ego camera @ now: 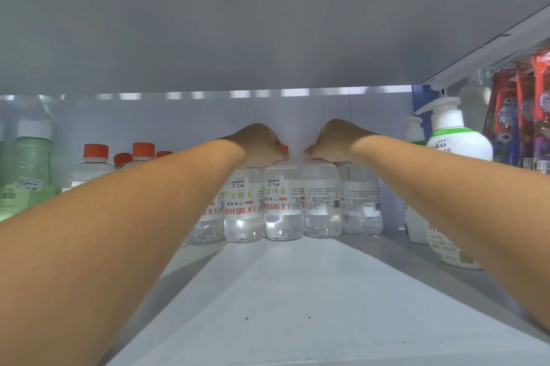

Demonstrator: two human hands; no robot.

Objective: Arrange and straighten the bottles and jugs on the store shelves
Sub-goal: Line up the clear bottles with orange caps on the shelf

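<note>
We have our left hand (259,142) curled over the red cap of one clear bottle (282,202) and our right hand (333,141) gripping the top of its neighbour (321,199), deep at the back of the shelf (297,291). Pulling unevenly could topple the tightly packed row, since the bottles touch.

Both my arms reach deep into the white shelf (297,291) — my left hand (259,142) curls over the red cap of a clear bottle (282,202), my right hand (336,139) grips the top of the next bottle (321,202) — pump bottles (455,139) stand right.
</note>
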